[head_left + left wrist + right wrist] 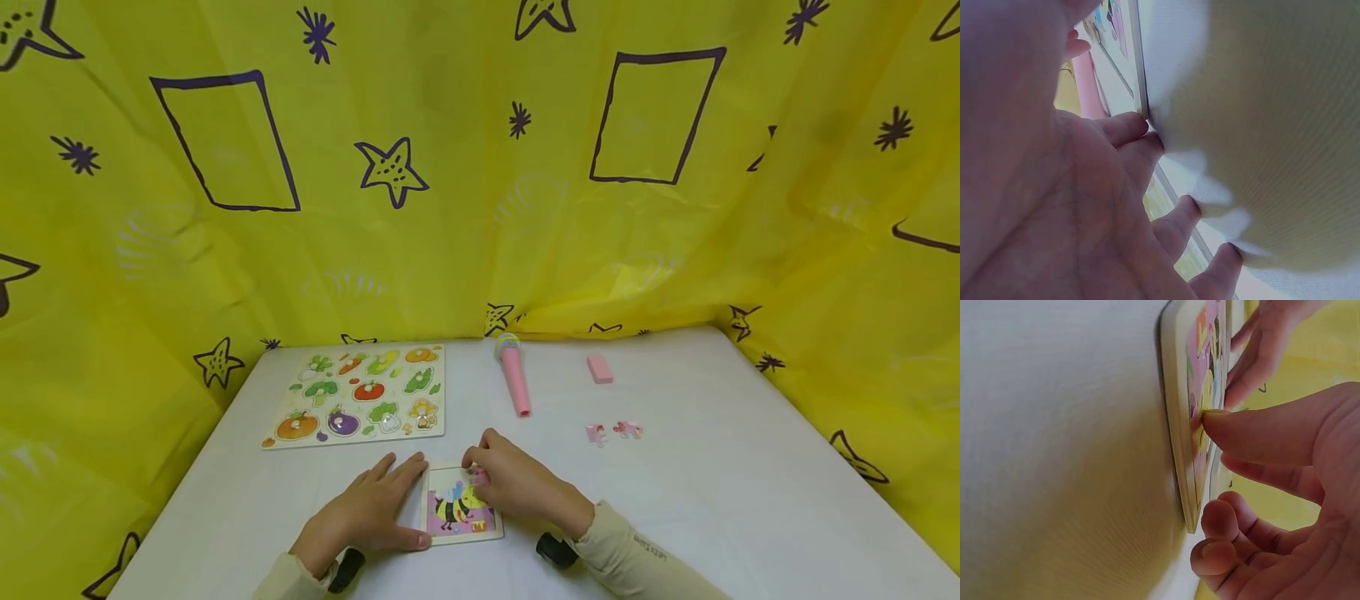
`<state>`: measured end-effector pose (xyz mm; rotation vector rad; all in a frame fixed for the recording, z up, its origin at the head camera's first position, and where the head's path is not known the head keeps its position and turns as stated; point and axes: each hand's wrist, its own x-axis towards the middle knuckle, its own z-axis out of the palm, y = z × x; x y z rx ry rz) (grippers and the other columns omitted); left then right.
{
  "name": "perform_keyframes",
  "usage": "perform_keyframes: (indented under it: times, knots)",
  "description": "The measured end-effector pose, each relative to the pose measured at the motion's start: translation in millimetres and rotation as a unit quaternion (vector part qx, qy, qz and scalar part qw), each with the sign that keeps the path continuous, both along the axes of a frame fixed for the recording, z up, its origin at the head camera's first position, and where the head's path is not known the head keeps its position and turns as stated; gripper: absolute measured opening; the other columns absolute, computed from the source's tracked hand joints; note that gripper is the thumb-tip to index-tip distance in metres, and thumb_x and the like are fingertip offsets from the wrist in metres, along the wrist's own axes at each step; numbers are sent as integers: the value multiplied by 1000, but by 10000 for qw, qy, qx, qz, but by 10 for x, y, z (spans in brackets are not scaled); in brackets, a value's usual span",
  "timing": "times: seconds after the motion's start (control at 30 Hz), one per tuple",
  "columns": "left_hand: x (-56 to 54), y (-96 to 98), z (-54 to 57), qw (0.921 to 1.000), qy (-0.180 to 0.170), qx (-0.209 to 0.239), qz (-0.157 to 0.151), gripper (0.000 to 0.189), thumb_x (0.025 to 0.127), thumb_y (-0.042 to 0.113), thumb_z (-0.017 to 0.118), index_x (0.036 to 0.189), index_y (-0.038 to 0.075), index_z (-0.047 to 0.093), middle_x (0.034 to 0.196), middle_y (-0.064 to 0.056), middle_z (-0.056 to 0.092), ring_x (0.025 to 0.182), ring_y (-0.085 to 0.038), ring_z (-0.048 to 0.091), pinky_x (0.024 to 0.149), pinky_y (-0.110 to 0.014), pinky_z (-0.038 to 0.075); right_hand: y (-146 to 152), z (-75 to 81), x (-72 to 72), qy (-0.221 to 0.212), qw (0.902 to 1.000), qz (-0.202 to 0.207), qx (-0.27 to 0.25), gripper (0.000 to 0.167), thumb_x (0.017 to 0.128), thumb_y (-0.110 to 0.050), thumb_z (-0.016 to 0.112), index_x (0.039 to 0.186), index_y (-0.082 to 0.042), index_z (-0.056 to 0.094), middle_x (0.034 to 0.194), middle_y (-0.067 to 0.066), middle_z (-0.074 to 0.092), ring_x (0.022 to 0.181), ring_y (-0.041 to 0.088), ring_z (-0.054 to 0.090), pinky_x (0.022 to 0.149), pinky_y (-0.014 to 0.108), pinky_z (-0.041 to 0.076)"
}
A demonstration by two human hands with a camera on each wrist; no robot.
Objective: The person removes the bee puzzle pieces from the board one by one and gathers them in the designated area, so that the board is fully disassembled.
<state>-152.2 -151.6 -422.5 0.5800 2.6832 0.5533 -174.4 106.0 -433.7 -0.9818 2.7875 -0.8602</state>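
A small framed bee jigsaw puzzle (453,510) lies flat on the table, its upper left part showing bare backing. My left hand (371,508) spreads beside it, with the thumb at the frame's lower left corner and fingertips against its left edge. At the puzzle's upper right, my right hand (517,479) pinches a pink puzzle piece (478,476) between thumb and index finger, the thumb touching the puzzle surface. In the right wrist view the other fingers curl in past the wooden frame (1175,419). Two loose pink pieces, one jigsaw piece (596,433) and another jigsaw piece (628,429), lie to the right.
A vegetable peg board (352,392) lies at the back left of the white table (697,500). Near the middle is a pink toy microphone (514,375), with a pink block (599,369) to its right. A yellow patterned curtain (450,250) hangs behind and at both sides.
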Motion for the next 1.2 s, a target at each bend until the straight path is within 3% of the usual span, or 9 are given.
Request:
perform_keyframes:
  times: [0.23, 0.53, 0.8, 1.2]
  knots:
    - [10, 8, -8, 9999, 22, -92, 61, 103, 80, 51, 93, 161, 10, 44, 168, -13, 42, 157, -49, 25, 122, -70, 26, -18, 33, 39, -176, 9998, 5, 131, 21, 93, 0, 79, 113, -5, 74, 99, 0, 47, 85, 13, 48, 74, 24, 47]
    - [7, 7, -10, 9999, 41, -103, 30, 104, 81, 52, 92, 162, 9, 43, 169, -12, 41, 157, -49, 24, 123, -70, 25, -32, 44, -24, -597, 9980, 90, 211, 18, 94, 1, 78, 109, -5, 73, 101, 2, 49, 87, 12, 48, 76, 24, 48]
    - [-6, 8, -14, 9999, 68, -131, 24, 104, 80, 52, 92, 162, 10, 44, 169, -11, 41, 157, -48, 25, 123, -69, 25, -33, 61, -33, -674, 9975, 132, 169, 11, 94, 3, 75, 100, -5, 70, 97, 2, 47, 86, 12, 47, 73, 23, 47]
    - [-6, 9, -5, 9999, 90, -108, -42, 103, 81, 52, 91, 161, 8, 43, 168, -13, 41, 157, -49, 25, 123, -69, 25, 3, -5, -49, -699, 9975, 98, -15, 16, 95, 2, 76, 105, -7, 67, 102, 3, 45, 87, 13, 49, 75, 24, 49]
